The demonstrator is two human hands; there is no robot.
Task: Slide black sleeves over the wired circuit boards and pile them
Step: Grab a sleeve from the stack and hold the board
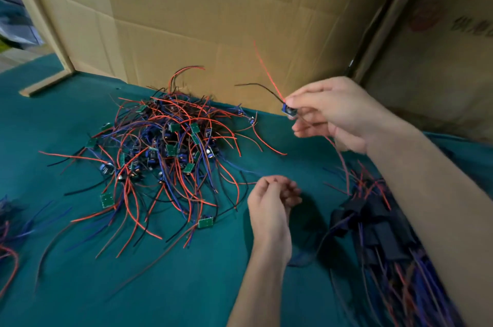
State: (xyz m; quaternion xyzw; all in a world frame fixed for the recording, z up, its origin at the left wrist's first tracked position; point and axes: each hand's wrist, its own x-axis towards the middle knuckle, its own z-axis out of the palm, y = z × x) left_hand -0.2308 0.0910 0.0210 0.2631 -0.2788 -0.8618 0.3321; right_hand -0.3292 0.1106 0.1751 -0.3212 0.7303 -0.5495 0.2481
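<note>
Head view, nearest first: I see my left hand (272, 198) low over the green cloth (186, 286), fingers curled in loosely; whether it pinches a thin wire I cannot tell. Beside my right forearm lies the pile of black sleeves (378, 228), with red and blue wires trailing out of it toward the near edge. At the left edge a few more blurred wires (8, 233) lie on the cloth. Farther out, mid-table, sits the tangled heap of wired circuit boards (165, 150), small green boards among red, blue and black leads. Above and right of it my right hand (330, 110) is raised off the cloth, fingertips pinching one small blue board (288, 111), its red and black wires sticking up. Behind stands a cardboard wall (213, 20).
</note>
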